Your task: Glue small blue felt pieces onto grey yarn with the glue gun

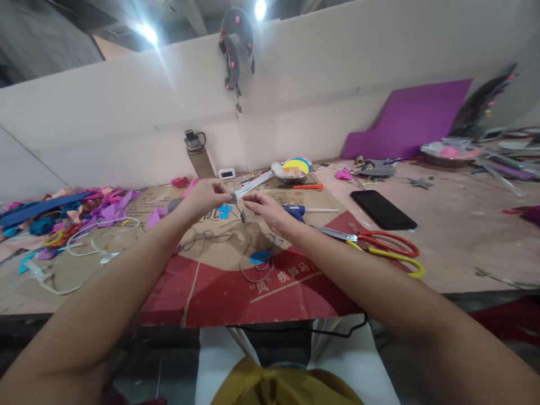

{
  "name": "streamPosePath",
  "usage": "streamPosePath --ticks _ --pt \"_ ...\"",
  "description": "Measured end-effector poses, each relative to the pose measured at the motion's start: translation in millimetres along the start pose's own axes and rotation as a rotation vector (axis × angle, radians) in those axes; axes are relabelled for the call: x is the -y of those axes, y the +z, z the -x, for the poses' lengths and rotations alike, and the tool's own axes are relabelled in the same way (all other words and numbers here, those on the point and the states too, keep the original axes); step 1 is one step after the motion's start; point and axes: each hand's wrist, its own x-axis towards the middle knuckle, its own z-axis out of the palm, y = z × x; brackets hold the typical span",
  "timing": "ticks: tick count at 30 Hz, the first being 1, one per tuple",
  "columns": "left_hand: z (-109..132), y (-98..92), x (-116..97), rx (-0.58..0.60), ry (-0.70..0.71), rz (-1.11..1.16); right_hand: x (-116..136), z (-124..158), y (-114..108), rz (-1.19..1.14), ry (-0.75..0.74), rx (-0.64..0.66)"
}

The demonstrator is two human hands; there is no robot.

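My left hand [210, 197] is closed in a pinch on a small grey felt piece [233, 198] above the cardboard. Below it, a little grey piece [243, 216] hangs on what looks like a short cord. Just to the right, my right hand [266, 209] has its fingers stretched toward the left hand, thumb slightly apart, with nothing visible between them. Thin grey cord [206, 239] lies in loose loops under the hands. Blue cut-outs [225, 211] rest on the cardboard [211, 304], one beside the cord. A blue glue gun [295, 211] lies partly behind my right hand.
Red-handled scissors [390, 241] and yellow-handled scissors [396, 259] lie beside my right forearm, near a black phone [382, 209]. Coloured scraps [113, 205] and a white cable [90, 225] spread left. A bottle [200, 160] and a bowl [293, 179] stand behind.
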Motion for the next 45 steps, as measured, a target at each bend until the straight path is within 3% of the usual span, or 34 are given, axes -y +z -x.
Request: streamPosePath --ticks 4,10,16,22,28,33,38,45 --pt "-3 6.7 1 0.031 0.017 0.009 -2 -6 3 -0.007 -0.103 0.061" --pt "-5 17.2 3 0.048 0.061 0.078 -4 -4 3 0.036 -0.082 0.005" --pt "0 15.4 -3 0.092 0.077 0.092 2 2 -1 0.109 -0.129 -0.002" --pt "3 17.1 10 0.118 0.102 0.24 5 8 -7 0.53 -0.396 -0.122" --pt "17 29.0 15 -0.007 0.194 0.248 6 17 -13 1.004 -0.693 -0.284" --pt "19 46.5 24 -0.041 0.058 0.505 6 19 -18 1.171 -0.814 -0.319" --pt "22 57.5 29 0.228 -0.161 0.767 2 20 -20 1.248 -0.851 -0.222" --pt "28 58.1 31 0.138 -0.175 0.773 -3 20 -15 1.211 -0.83 -0.112"
